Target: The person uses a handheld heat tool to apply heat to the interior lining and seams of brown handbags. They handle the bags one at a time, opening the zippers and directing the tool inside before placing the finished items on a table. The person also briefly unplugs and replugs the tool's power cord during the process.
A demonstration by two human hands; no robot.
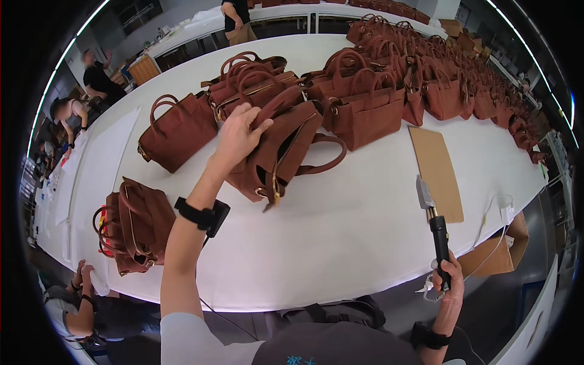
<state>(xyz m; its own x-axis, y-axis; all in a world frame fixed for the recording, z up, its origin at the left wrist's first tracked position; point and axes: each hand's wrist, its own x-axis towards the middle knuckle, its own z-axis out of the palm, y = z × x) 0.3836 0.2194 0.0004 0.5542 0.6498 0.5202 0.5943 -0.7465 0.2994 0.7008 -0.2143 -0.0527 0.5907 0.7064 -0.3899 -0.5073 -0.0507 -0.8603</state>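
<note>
White table (340, 261) bearing brown handbags (371, 118); blue lettering (294, 361) on dark apron (340, 344). Left hand (240, 135) grips handle (285, 101) of tilted bag (302, 140); right hand (450, 278) clenched round black-handled tool (439, 234).

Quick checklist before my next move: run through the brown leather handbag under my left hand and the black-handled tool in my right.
1. Left hand gripping the brown leather handbag: ok, closed around its upper handle.
2. That bag standing upright: not ok, it is tilted.
3. Right hand holding the black-handled tool: ok, fingers wrapped round it.
4. The tool's flat metal tip apart from the bag: ok, tabletop shows between them.
5. Tip apart from the tan rectangular cardboard sheet: cannot tell, they overlap in this view.
6. Tip cool: cannot tell.
</note>
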